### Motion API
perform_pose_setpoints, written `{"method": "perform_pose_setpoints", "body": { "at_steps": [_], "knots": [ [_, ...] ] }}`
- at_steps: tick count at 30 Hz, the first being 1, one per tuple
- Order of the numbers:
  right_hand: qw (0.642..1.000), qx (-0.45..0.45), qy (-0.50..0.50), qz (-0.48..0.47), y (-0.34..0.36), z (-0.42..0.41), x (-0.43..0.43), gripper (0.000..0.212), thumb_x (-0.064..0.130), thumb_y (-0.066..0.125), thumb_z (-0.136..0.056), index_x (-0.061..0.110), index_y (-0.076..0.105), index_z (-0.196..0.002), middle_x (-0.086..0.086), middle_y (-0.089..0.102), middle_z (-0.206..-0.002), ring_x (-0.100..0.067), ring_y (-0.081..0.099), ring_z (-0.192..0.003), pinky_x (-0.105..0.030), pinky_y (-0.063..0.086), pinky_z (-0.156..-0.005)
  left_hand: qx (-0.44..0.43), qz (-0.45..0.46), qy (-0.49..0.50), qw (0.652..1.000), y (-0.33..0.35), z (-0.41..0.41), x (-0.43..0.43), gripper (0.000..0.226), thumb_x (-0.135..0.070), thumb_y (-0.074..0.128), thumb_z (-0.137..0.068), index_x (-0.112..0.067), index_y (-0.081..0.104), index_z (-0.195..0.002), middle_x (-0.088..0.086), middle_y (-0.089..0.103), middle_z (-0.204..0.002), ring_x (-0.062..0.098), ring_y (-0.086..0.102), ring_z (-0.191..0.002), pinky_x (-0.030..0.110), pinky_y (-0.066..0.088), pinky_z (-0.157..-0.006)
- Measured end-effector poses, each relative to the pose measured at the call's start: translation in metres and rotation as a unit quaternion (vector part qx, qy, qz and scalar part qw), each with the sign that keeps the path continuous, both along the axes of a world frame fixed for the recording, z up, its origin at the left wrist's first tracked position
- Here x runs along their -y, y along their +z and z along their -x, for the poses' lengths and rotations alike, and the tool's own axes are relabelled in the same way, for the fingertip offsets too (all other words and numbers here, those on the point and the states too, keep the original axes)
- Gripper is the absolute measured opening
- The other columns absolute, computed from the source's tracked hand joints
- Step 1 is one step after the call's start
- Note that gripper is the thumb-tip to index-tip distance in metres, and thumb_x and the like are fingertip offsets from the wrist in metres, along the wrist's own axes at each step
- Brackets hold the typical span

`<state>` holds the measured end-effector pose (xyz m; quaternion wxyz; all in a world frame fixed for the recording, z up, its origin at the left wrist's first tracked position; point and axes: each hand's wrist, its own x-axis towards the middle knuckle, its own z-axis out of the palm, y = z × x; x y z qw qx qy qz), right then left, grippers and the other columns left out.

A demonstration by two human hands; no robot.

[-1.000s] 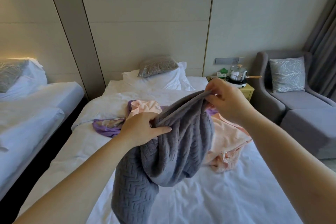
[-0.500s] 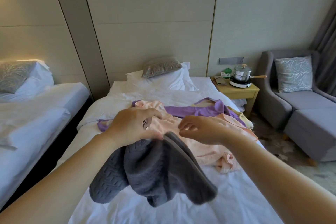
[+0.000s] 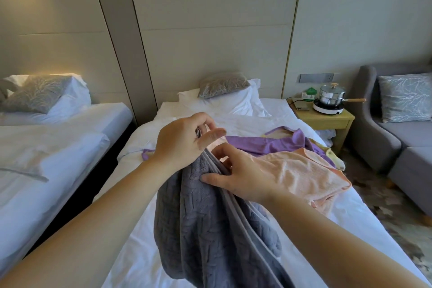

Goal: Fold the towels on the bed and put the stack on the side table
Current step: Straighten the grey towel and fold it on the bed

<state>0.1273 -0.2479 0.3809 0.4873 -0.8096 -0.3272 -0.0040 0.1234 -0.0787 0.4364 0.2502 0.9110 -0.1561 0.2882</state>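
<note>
Joining left hand (image 3: 182, 142), right hand (image 3: 240, 175) grips grey towel (image 3: 210, 229).

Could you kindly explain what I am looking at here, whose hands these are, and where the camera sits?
There is no machine here: a person wears one wide-angle camera on the head, looking down at their own bare hands. The left hand grips a bunched grey towel, which hangs over the bed, and the right hand pinches its edge just below. Behind them lie an unfolded peach towel and a purple towel. The side table at the right, where the stack should go, carries a pot on a hotplate.
</note>
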Motion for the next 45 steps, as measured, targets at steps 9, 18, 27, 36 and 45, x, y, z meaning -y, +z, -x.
{"method": "perform_pose_setpoints", "body": {
  "at_steps": [9,18,27,36,45],
  "knots": [
    [0.999,-0.027,0.008,0.036,-0.010,-0.004,0.033,0.021,0.038,0.068,-0.085,0.040,0.052,-0.098,0.014,0.058,-0.089,-0.002,0.055,-0.073,-0.021,0.048,-0.071,-0.154,-0.109,-0.034,0.981,0.010,0.002,-0.010,0.063,-0.088,0.058,-0.041,-0.041,0.058,-0.084,-0.021,0.063,-0.083,-0.002,0.055,-0.078,0.024,0.044,-0.067],
    [0.996,-0.026,-0.082,0.003,-0.026,-0.004,0.055,0.015,0.019,0.059,-0.092,0.034,0.057,-0.096,0.015,0.062,-0.088,0.005,0.057,-0.069,-0.010,0.043,-0.064,-0.108,-0.150,-0.035,0.982,0.004,-0.009,-0.004,0.024,-0.056,0.073,-0.071,-0.040,0.069,-0.089,-0.023,0.053,-0.079,0.003,0.049,-0.077,0.025,0.038,-0.067],
    [0.983,-0.017,-0.172,0.059,-0.052,-0.008,0.071,0.038,0.028,0.076,-0.076,0.034,0.045,-0.099,0.010,0.051,-0.100,-0.005,0.051,-0.087,-0.013,0.039,-0.070,-0.047,0.015,0.027,0.998,0.007,-0.015,-0.014,0.019,-0.049,0.076,-0.072,-0.038,0.069,-0.087,-0.020,0.057,-0.087,0.011,0.058,-0.085,0.033,0.049,-0.074],
    [0.975,0.118,-0.188,0.010,-0.057,-0.003,0.069,0.032,0.002,0.076,-0.073,0.023,0.052,-0.075,0.012,0.052,-0.075,-0.004,0.051,-0.068,-0.016,0.041,-0.062,-0.023,0.064,0.045,0.997,0.004,-0.016,-0.007,0.017,-0.040,0.075,-0.078,-0.033,0.073,-0.093,-0.011,0.064,-0.096,0.014,0.060,-0.089,0.035,0.050,-0.078],
    [0.950,0.193,-0.053,0.239,-0.049,-0.002,0.068,0.023,0.028,0.044,-0.099,0.022,0.060,-0.114,0.005,0.067,-0.101,-0.018,0.061,-0.093,-0.034,0.045,-0.087,0.001,0.093,0.048,0.994,0.005,-0.024,-0.018,0.017,-0.040,0.076,-0.077,-0.030,0.073,-0.090,-0.018,0.058,-0.082,0.013,0.059,-0.083,0.033,0.049,-0.069]
  ]
}}
